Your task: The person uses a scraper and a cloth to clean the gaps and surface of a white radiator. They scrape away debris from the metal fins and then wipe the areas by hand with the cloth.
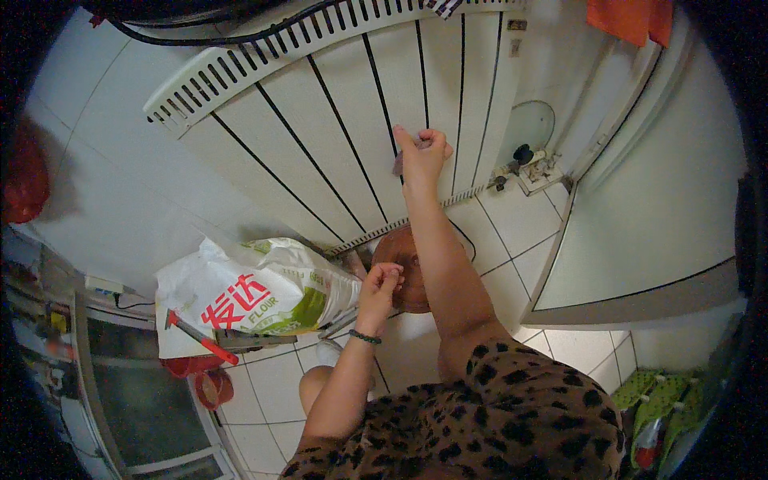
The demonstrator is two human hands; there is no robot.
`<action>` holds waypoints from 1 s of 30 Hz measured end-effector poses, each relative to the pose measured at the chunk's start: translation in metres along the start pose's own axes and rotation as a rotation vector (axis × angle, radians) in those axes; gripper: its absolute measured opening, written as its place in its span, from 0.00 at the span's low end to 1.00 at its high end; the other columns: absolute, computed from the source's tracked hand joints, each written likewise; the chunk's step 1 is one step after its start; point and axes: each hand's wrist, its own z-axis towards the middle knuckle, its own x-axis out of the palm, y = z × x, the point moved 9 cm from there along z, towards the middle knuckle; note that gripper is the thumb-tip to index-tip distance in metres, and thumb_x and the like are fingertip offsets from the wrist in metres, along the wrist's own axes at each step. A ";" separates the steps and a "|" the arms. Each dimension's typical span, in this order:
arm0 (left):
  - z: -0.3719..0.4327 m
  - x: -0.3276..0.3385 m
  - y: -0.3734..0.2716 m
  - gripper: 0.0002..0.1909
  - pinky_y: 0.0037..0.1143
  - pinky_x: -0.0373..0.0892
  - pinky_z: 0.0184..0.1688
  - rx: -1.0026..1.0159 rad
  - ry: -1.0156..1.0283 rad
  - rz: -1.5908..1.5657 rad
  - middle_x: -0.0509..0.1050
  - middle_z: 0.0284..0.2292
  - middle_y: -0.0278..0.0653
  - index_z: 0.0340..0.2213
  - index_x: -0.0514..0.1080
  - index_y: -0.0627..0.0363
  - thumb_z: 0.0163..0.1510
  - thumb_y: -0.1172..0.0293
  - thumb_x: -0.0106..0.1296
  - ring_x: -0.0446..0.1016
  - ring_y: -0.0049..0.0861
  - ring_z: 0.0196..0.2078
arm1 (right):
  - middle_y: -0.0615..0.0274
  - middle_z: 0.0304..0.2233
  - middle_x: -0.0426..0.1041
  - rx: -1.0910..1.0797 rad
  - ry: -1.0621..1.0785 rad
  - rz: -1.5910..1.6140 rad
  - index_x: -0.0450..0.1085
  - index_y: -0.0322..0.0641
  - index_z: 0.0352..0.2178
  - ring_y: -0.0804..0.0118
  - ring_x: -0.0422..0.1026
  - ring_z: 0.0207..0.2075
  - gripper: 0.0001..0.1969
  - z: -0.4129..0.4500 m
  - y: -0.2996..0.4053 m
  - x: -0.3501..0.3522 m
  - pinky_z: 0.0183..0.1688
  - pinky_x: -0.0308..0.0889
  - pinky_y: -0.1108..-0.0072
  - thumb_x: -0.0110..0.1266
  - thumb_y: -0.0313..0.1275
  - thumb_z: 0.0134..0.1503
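A white panel radiator [336,120] with dark vertical gaps between its panels is on the wall before me. My right hand [423,156] reaches out to its front, the fingers closed around a greyish-purple cloth [398,163] held at one of the gaps. Lower down and nearer my body, my left hand [382,288] hovers with curled fingers and nothing visible in it. A green bead bracelet [365,337] circles the left wrist. Below the hands stands a round brown object [393,243], perhaps a stool or lid, partly covered by my right forearm.
Left of me stands a white flour sack [258,294] with a red-handled tool [204,339] by it. A red container [213,389] sits on the tiled floor [264,390]. Valves [501,180] are at the radiator's lower right, near a curved frosted panel [648,228]. A black cable [198,41] crosses the top.
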 end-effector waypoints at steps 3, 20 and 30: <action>-0.003 -0.004 0.002 0.06 0.18 0.65 0.36 -0.008 -0.001 -0.008 0.72 0.34 0.28 0.35 0.69 0.54 0.58 0.69 0.45 0.69 0.15 0.35 | 0.59 0.40 0.50 0.056 0.006 0.107 0.61 0.36 0.33 0.70 0.59 0.32 0.24 0.000 -0.003 0.004 0.34 0.63 0.78 0.68 0.33 0.39; 0.003 0.001 0.005 0.07 0.16 0.63 0.34 0.006 -0.015 0.007 0.70 0.28 0.28 0.33 0.69 0.58 0.58 0.69 0.45 0.66 0.13 0.31 | 0.52 0.43 0.49 0.080 0.029 -0.061 0.57 0.34 0.34 0.63 0.60 0.36 0.31 0.003 0.003 0.003 0.32 0.65 0.71 0.69 0.39 0.37; 0.006 0.005 0.005 0.06 0.16 0.63 0.34 0.024 -0.021 -0.012 0.71 0.31 0.28 0.32 0.69 0.56 0.57 0.67 0.46 0.66 0.14 0.31 | 0.52 0.44 0.48 0.105 0.070 -0.089 0.56 0.36 0.38 0.62 0.56 0.42 0.32 0.006 0.004 0.006 0.38 0.63 0.69 0.69 0.37 0.37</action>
